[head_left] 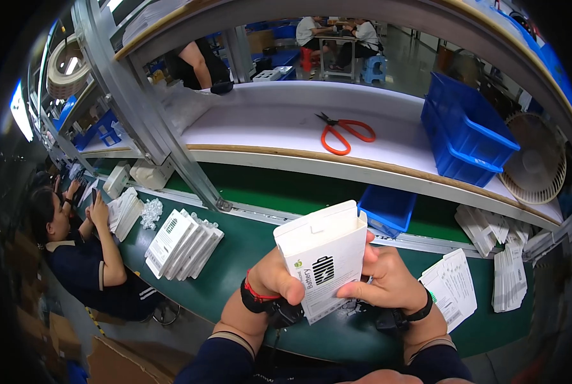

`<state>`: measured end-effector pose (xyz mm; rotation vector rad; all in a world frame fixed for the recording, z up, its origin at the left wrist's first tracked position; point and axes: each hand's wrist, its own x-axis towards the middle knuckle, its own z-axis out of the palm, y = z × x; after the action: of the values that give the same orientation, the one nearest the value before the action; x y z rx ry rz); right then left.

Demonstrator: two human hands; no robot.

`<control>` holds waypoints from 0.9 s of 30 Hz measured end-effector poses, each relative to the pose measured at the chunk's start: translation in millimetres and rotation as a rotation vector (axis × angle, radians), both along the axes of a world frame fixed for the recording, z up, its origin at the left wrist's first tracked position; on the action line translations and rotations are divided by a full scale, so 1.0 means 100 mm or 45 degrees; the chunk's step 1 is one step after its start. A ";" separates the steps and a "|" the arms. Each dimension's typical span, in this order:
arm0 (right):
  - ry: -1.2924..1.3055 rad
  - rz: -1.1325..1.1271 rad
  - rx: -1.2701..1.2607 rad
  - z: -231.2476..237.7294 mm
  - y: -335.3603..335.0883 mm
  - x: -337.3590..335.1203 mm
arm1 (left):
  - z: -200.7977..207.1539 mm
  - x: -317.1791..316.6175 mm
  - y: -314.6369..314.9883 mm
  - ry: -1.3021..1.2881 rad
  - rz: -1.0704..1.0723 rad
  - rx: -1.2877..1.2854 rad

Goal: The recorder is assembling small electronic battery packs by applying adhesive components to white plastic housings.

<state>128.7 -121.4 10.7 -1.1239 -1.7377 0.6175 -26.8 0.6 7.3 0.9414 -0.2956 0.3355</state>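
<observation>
White cardboard forms the printed carton, held up above the green bench, over its near edge. Its long axis runs steeply, the flap end uppermost and pointing toward the shelf, leaning a little left; the lower end points down toward the person. The broad printed face is turned back toward the wearer.

Both hands are clamped on it. The left hand grips the left side, thumb angled down across the lower front, most fingers hidden behind. The right hand comes in from the right, wrist bent inward, thumb laid across the front and fingers curled round the right edge. Both forearms rise from the lower edge, elbows spread.

Right of the hands, flat cartons fan near the bench's near edge, with a carton bundle toward its right end. Leftward, a carton stack leans near the far edge. Beyond the far edge sits a blue bin; on the shelf above lie red-handled cutters.
</observation>
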 end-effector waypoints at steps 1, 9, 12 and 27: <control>-0.008 0.052 0.057 -0.02 0.01 0.00 | 0.01 0.01 -0.02 0.000 -0.009 0.001; 0.071 -0.211 0.133 -0.05 0.01 -0.01 | -0.11 0.03 0.13 0.136 0.812 0.679; 0.084 -0.248 0.143 -0.03 0.02 0.00 | -0.08 0.04 0.08 0.147 0.904 0.669; -0.292 -0.719 0.514 -0.21 0.14 -0.10 | -0.14 0.28 0.07 0.268 1.368 0.867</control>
<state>118.4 -107.1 -10.6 -1.3413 -1.5300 -0.2068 1.5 7.6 -7.1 1.7564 0.3571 1.1526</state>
